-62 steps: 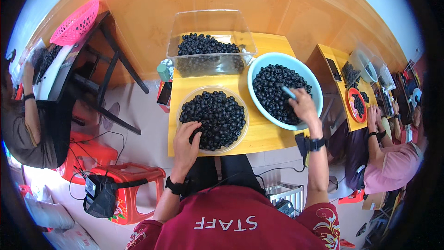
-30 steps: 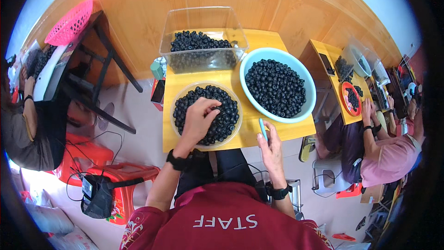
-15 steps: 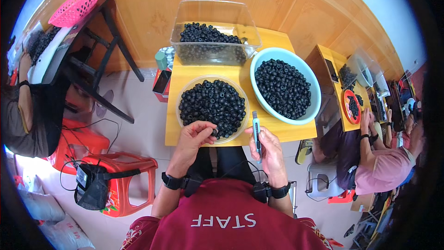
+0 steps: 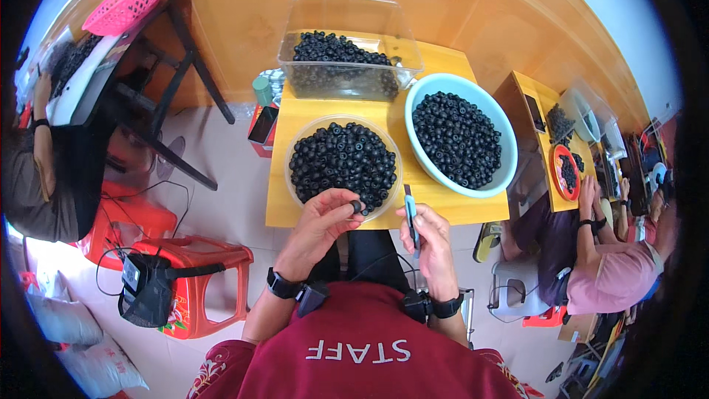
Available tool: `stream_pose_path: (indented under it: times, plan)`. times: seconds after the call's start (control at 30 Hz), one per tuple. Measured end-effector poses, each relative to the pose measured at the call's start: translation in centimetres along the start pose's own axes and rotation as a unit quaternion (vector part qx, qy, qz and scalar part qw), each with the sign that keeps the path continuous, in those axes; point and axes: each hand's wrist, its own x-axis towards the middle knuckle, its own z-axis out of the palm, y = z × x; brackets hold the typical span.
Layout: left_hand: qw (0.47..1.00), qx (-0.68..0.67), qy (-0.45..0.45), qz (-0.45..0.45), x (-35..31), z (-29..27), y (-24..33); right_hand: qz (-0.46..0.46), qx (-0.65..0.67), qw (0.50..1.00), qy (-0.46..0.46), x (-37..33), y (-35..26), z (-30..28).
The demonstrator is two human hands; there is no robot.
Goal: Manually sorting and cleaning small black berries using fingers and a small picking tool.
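Observation:
My left hand (image 4: 325, 220) pinches a small black round piece (image 4: 357, 207) between thumb and fingertips, at the near rim of a round clear tub (image 4: 399, 166). Many similar black pieces (image 4: 343, 162), some showing a hole, fill this tub. In my right hand (image 4: 432, 240) is a light-blue utility knife (image 4: 412, 220), held upright with its blade end pointing away from me, to the right of the piece and apart from it. Behind my right hand stands a pale-blue basin (image 4: 509, 166), also full of black pieces.
A clear rectangular bin (image 4: 347, 81) with more pieces stands at the back of the yellow table (image 4: 299, 214). Left of the table lies a phone (image 4: 263, 125) on a red box. Red stools (image 4: 203, 251) stand at left. Other people work at tables on both sides.
My left hand has moved a little to the right with the black piece, closer to the knife. The piece shows more plainly at the fingertips. The view has shifted slightly.

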Motion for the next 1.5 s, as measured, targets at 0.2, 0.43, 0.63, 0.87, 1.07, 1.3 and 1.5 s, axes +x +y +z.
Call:
stream_pose_path:
  times: [0.2, 0.43, 0.63, 0.87, 1.07, 1.3, 1.5]
  plan:
    - [0.997, -0.058, -0.041, -0.011, 0.2, 0.4, -0.2, -0.179, -0.281, 0.943, 0.020, -0.5, -0.1, 1.4]
    - [0.995, -0.085, -0.059, -0.002, 0.1, 0.7, -0.4, -0.252, -0.440, 0.862, 0.001, -0.5, -0.4, 2.3]
    - [0.996, -0.049, -0.070, 0.006, 0.0, 0.8, -0.2, -0.276, -0.476, 0.835, 0.016, -0.3, -0.4, 2.4]
    - [0.997, -0.038, -0.074, 0.007, 0.0, 0.7, -0.1, -0.283, -0.478, 0.831, 0.030, -0.2, -0.4, 2.7]
    - [0.995, -0.052, -0.082, 0.006, -0.2, 0.6, 0.0, -0.296, -0.477, 0.827, 0.026, -0.3, -0.3, 2.6]
    - [0.995, -0.045, -0.086, 0.010, -0.3, 0.2, -0.3, -0.299, -0.481, 0.824, 0.029, -0.4, -0.2, 2.6]
    - [0.995, -0.042, -0.094, 0.008, -0.3, 0.5, -0.3, -0.301, -0.484, 0.821, 0.029, -0.7, -0.4, 2.5]
